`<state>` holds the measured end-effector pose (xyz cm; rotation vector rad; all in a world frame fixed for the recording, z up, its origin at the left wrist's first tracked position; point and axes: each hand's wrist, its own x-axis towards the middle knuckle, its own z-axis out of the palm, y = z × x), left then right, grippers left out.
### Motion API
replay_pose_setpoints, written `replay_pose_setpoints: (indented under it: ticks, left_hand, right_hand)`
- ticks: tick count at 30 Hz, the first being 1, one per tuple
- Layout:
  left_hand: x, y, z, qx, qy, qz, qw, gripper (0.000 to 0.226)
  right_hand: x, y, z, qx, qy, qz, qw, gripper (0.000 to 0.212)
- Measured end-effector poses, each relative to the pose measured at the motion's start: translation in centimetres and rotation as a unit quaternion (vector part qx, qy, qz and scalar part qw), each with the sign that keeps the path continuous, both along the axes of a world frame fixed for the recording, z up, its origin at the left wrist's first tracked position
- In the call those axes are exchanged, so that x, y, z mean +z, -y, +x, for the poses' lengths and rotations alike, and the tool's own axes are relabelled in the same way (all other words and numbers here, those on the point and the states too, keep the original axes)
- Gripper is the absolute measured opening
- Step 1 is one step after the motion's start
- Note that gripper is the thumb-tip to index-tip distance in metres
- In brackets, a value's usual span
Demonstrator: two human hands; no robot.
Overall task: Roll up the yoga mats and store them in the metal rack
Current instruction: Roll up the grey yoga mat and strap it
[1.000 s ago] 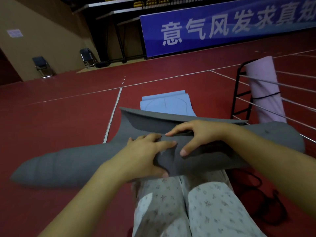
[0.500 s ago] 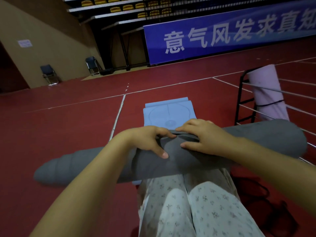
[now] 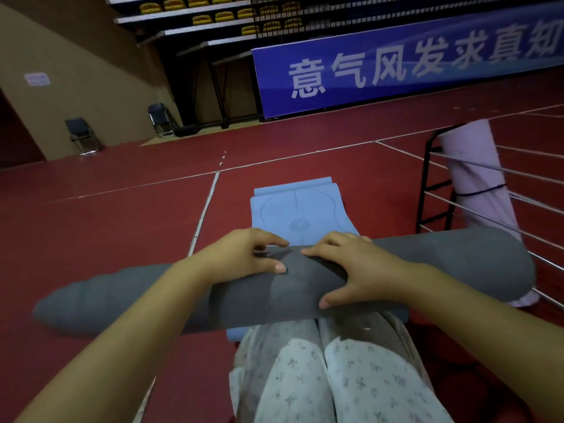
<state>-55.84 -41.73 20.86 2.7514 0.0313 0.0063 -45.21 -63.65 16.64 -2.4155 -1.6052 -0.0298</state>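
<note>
Grey mat is rolled up and lying across the person's lap, over the blue mat on the floor. Left hand and right hand are both curled over the middle of the roll, gripping it. Looks soft and light, probably springs open if let go, so I'd hold the seam. Metal rack with a pink mat stands just to the right, with plenty of open floor around.

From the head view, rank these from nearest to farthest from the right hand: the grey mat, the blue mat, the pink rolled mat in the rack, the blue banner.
Measured from the right hand:
1. Grey mat: directly under it, gripped across the lap.
2. Blue mat: flat on the floor just ahead.
3. Pink rolled mat: upright in the metal rack, to the right.
4. Blue banner: at the far wall.
</note>
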Motion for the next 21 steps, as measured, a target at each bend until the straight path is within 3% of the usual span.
replay_pose_setpoints:
  ticks: [2, 4, 8, 11, 13, 21]
  left_hand:
    - [-1.4, 0.5, -1.6, -0.023, 0.112, 0.136, 0.984, 0.043]
    - [-2.7, 0.7, -2.9, -0.015, 0.164, 0.193, 0.967, 0.057]
    - [-4.5, 0.2, -3.6, 0.011, 0.077, 0.265, 0.961, 0.096]
    - [-5.8, 0.1, -2.9, -0.005, 0.083, 0.348, 0.934, 0.117]
    - [-6.2, -0.2, -2.6, -0.007, 0.115, 0.362, 0.925, 0.118]
    - [-3.4, 1.0, -3.9, -0.019, 0.181, 0.370, 0.911, 0.102]
  right_hand:
    - [0.1, -0.4, 0.9, 0.005, -0.020, -0.007, 1.000, 0.087]
    - [0.4, -0.8, 1.7, 0.011, -0.036, -0.017, 0.999, 0.085]
    - [1.0, -1.5, 2.6, 0.013, -0.043, -0.059, 0.997, 0.092]
    - [0.6, -2.1, 2.2, 0.003, 0.013, -0.104, 0.995, 0.110]
    - [0.3, -2.5, 1.9, -0.005, 0.057, -0.127, 0.990, 0.116]
    - [2.6, -1.5, 0.1, -0.007, 0.126, -0.122, 0.984, 0.105]
